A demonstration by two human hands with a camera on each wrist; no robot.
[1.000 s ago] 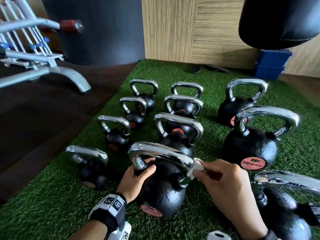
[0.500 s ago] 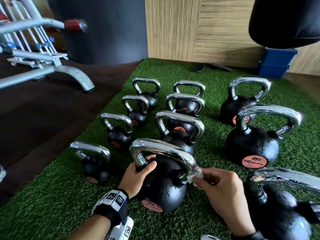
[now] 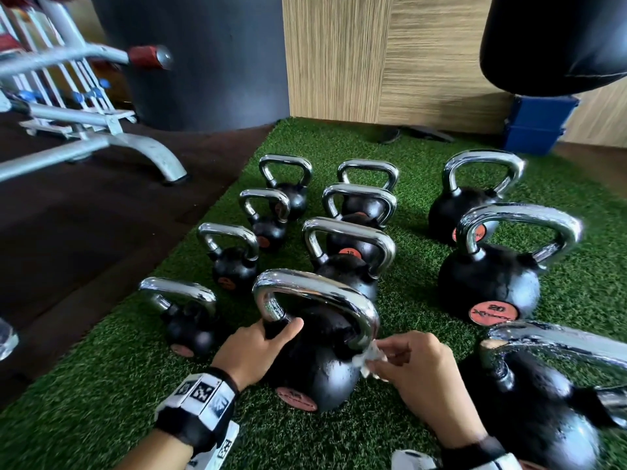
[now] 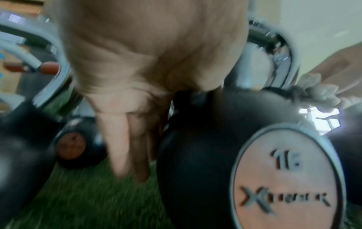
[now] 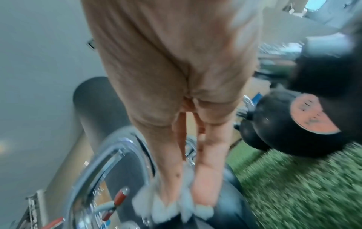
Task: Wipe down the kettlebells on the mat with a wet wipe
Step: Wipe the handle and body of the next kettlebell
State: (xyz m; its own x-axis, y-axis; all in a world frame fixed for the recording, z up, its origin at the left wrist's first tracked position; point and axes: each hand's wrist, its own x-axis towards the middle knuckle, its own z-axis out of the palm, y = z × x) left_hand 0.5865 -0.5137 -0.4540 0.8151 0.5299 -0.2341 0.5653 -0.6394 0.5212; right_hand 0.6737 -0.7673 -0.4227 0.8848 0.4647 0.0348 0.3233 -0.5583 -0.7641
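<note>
While left hand (image 3: 258,347) grips near kettlebell (image 3: 315,371) at left handle base, fingers curled round it, right hand (image 3: 417,371) pinches wet wipe (image 3: 371,359) against right handle base; kettlebell stands on green mat (image 3: 407,300), near centre, other kettlebells (image 3: 488,286) in rows behind and right

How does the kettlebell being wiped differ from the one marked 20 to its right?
The wiped kettlebell is held by the left hand while the right hand presses a wipe to it; the 20 kettlebell stands untouched. The wiped one's disc reads 16, the other's 20. Both have black bodies, chrome handles and orange discs.
</note>
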